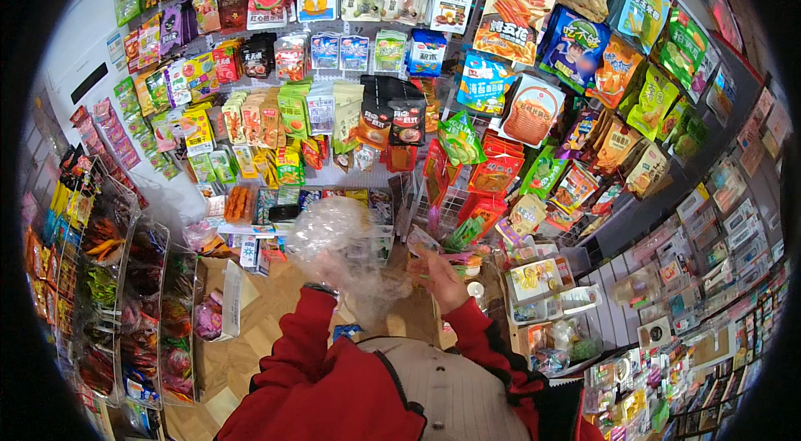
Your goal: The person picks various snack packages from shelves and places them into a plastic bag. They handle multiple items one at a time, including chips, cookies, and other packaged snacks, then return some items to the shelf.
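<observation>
Bright, even indoor light is filling the shop scene, with colours looking vivid and shadows staying soft. A pink glow is showing at the upper right of the frame. The fisheye lens is bending shelves toward a black circular rim. A clear plastic bag at centre is catching pale glare and looking slightly blurred.

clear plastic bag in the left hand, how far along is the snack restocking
Done: the wall pegs look mostly full of hanging snack packets. In hand: the left hand holds up a crumpled clear plastic bag; the right hand holds a few small packets near the lower pegs. Left: the open cardboard box on the floor has goods in it; how many is hard to tell.
</observation>
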`<action>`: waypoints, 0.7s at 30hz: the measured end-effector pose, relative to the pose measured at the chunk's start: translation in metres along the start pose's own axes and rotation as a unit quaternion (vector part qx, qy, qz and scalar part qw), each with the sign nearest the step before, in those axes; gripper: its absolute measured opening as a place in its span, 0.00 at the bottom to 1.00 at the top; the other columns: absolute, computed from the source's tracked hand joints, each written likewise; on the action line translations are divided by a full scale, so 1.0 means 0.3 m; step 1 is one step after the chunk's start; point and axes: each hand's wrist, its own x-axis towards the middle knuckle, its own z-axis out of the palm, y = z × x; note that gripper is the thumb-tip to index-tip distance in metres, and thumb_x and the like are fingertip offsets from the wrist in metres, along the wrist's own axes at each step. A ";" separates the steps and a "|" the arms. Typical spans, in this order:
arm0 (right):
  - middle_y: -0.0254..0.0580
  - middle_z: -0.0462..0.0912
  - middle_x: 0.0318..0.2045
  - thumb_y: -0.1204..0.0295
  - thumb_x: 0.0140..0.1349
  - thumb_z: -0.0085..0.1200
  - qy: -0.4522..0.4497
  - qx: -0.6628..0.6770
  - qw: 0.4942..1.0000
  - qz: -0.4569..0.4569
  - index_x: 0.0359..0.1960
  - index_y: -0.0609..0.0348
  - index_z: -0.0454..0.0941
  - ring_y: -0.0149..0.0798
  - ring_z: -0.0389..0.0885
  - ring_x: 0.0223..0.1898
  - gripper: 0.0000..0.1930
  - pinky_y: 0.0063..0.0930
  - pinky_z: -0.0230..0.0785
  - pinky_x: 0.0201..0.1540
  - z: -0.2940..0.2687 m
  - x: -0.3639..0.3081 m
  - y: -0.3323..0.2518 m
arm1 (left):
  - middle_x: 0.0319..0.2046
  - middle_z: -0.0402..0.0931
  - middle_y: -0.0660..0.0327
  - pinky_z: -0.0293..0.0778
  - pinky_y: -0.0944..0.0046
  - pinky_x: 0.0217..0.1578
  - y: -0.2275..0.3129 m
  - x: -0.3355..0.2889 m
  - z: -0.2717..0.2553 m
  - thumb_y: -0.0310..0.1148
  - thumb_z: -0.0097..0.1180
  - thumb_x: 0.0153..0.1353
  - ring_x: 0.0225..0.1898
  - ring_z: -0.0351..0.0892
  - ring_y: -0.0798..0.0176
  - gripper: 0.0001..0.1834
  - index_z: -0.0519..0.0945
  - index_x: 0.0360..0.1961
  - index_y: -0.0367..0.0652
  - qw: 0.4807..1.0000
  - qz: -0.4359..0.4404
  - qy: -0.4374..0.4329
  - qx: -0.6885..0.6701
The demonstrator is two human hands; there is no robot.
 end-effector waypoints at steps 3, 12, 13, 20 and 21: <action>0.37 0.74 0.49 0.60 0.69 0.40 -0.015 -0.017 1.000 -0.007 0.58 0.59 0.65 0.33 0.73 0.49 0.21 0.27 0.65 0.50 0.009 0.028 -0.027 | 0.35 0.77 0.54 0.73 0.59 0.38 0.082 -0.043 -0.063 0.36 0.48 0.58 0.38 0.78 0.57 0.15 0.77 0.42 0.38 0.998 0.026 -0.053 -0.015; 0.36 0.75 0.47 0.81 0.65 0.37 0.099 -0.123 0.978 -0.134 0.55 0.63 0.67 0.30 0.74 0.45 0.17 0.22 0.67 0.47 -0.173 0.328 -0.173 | 0.40 0.76 0.52 0.77 0.59 0.33 0.055 -0.355 -0.295 0.33 0.46 0.63 0.40 0.75 0.51 0.19 0.70 0.54 0.40 0.928 -0.071 0.299 -0.210; 0.36 0.75 0.46 0.81 0.64 0.39 0.088 -0.131 0.974 -0.162 0.55 0.63 0.67 0.30 0.74 0.44 0.17 0.22 0.67 0.48 -0.197 0.359 -0.206 | 0.35 0.75 0.57 0.75 0.60 0.31 0.037 -0.378 -0.319 0.31 0.45 0.62 0.35 0.74 0.55 0.18 0.70 0.53 0.39 0.909 -0.077 0.350 -0.215; 0.47 0.72 0.51 0.78 0.60 0.47 0.126 -0.283 0.911 -0.273 0.58 0.64 0.63 0.38 0.71 0.54 0.22 0.24 0.64 0.52 -0.320 0.714 -0.367 | 0.20 0.67 0.68 0.64 0.69 0.18 -0.073 -0.535 -0.387 0.32 0.43 0.63 0.18 0.65 0.69 0.16 0.72 0.51 0.41 0.797 -0.030 0.302 -0.523; 0.48 0.70 0.54 0.80 0.60 0.48 0.126 -0.305 0.898 -0.292 0.60 0.62 0.60 0.37 0.71 0.53 0.25 0.25 0.65 0.52 -0.332 0.781 -0.381 | 0.24 0.69 0.66 0.64 0.68 0.17 -0.063 -0.555 -0.372 0.35 0.43 0.64 0.18 0.65 0.68 0.16 0.73 0.49 0.42 0.828 -0.037 0.336 -0.447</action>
